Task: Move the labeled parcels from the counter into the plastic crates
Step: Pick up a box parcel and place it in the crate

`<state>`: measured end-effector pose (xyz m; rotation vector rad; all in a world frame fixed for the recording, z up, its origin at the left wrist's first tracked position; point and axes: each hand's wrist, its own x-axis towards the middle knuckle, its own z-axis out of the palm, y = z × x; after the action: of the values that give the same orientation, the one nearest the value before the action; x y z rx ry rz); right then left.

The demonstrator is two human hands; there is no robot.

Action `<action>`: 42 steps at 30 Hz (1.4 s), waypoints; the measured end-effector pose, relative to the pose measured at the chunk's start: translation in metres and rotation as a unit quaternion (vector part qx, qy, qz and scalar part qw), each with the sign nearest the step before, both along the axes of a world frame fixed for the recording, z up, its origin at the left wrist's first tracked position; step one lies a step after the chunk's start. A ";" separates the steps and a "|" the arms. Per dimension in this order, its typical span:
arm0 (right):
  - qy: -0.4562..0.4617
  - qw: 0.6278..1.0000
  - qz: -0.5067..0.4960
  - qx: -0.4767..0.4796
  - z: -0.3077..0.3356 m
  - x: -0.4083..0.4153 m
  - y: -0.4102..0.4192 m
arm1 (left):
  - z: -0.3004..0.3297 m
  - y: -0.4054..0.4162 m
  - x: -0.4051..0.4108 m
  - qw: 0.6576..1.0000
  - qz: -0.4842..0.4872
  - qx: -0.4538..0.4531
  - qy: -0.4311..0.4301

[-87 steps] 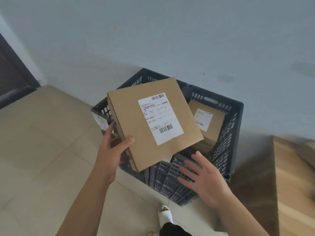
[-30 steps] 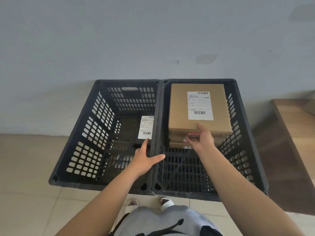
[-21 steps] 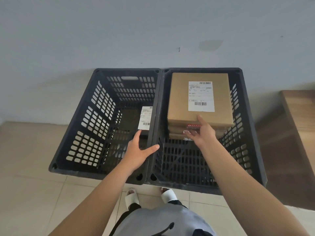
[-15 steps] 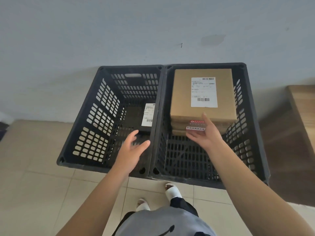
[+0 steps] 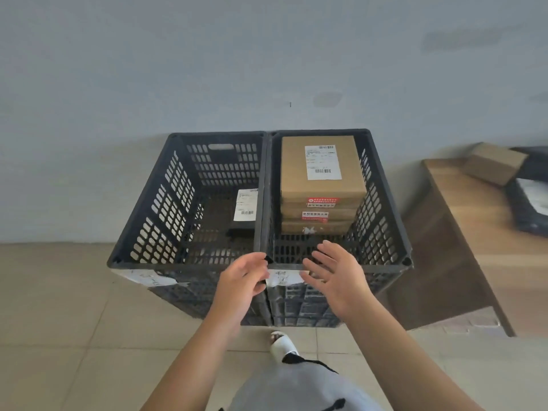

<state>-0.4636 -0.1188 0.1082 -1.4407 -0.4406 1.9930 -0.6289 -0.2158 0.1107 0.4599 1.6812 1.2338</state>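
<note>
Head view: our left hand [image 5: 241,281] and right hand [image 5: 333,277] hang empty, fingers spread. Next parcel [image 5: 493,163] lies on worktop [image 5: 474,221] at two o'clock, nearer our right hand.

Two dark crates side by side, parcels stacked in the right one

The right crate [image 5: 382,203] holds a stack of three flat brown parcels [image 5: 321,185] pushed toward twelve o'clock, top label facing up. The left crate [image 5: 154,215] holds one dark flat parcel [image 5: 234,209] low at its three o'clock wall. Another brown parcel [image 5: 493,163] lies on the wooden counter [image 5: 474,226] at three o'clock.
</note>
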 end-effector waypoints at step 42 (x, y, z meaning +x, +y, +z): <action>-0.060 0.873 -0.477 0.077 -0.006 0.661 -0.100 | -0.001 0.077 0.644 0.899 -0.437 -0.018 0.017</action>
<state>0.1977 -0.2186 0.1021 -1.3051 0.0841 1.0471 0.0146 -0.1388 0.1099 1.0729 1.2627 0.5201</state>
